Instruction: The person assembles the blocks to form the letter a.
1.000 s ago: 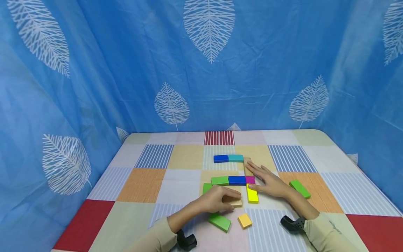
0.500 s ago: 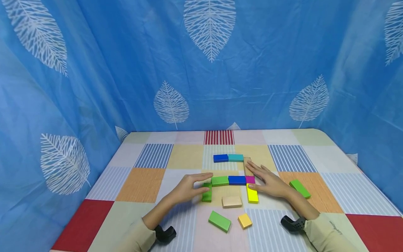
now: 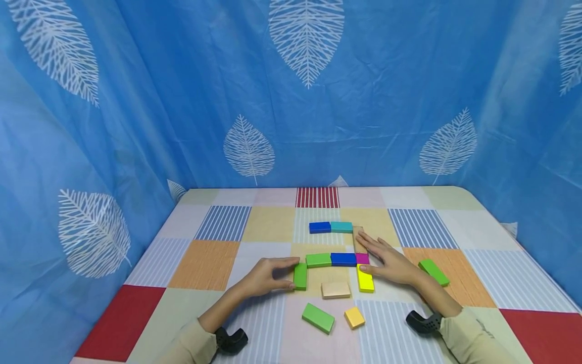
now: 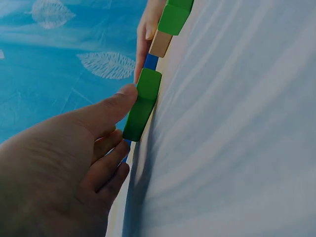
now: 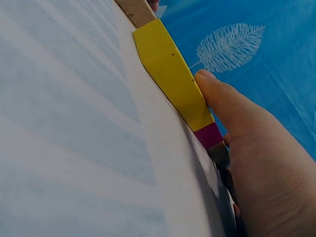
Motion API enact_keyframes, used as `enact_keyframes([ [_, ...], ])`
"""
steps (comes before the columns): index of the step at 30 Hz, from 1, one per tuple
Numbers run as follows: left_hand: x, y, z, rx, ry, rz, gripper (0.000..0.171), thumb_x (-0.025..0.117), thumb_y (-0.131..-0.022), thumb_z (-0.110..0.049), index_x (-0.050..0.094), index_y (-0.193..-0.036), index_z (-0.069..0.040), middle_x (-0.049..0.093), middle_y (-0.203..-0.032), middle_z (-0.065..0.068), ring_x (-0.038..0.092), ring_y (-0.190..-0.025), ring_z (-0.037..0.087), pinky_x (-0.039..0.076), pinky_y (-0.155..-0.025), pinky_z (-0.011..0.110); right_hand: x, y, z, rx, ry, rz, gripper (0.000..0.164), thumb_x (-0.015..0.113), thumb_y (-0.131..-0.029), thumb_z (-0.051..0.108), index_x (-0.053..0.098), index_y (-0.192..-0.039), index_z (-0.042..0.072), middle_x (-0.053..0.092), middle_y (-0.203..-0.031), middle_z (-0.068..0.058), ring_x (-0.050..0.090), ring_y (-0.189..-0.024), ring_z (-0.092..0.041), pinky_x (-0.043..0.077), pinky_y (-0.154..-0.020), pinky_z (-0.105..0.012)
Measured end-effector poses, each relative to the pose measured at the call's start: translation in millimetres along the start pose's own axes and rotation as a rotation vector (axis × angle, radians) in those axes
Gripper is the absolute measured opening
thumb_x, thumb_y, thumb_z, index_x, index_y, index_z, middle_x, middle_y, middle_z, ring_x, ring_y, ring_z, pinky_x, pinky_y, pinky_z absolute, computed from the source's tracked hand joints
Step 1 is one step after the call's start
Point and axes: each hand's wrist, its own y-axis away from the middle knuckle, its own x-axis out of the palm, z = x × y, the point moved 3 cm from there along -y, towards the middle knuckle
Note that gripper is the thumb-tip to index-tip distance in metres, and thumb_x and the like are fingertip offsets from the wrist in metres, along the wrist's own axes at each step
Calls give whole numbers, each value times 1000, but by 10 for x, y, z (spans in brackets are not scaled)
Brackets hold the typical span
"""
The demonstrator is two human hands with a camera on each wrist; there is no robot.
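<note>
Head cam: left hand pinches a green block beside the block row; right hand rests straight fingers on a wooden block, sleeve mark unreadable. Left wrist: that pinch, close-up. Right wrist: thumb on a yellow block.

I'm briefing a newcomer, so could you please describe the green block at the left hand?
On the patchwork tablecloth, find the row of green, blue and magenta blocks. At its left end, the green block lies crosswise to it, touched by the left hand. It is the leftmost green one of four.
</note>
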Motion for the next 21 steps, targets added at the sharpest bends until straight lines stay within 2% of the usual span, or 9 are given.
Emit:
enact_keyframes([
  [12, 32, 7, 32, -18, 18, -2, 59, 71, -79, -33, 54, -130, -8, 54, -130, 2, 47, -121, 17, 37, -101, 32, -17, -7, 5, -18, 14, -7, 77, 63, -84, 43, 29, -146, 12, 18, -152, -5, 25, -135, -29, 12, -109, -50],
  [21, 49, 7, 39, 3, 7, -13, 58, 71, -80, -32, 54, -130, -8, 54, -130, 3, 47, -121, 18, 38, -100, 32, -17, 11, 16, -17, 5, -10, 76, 63, -84, 42, 29, -146, 12, 19, -152, -5, 25, -134, -33, 12, -109, -50],
])
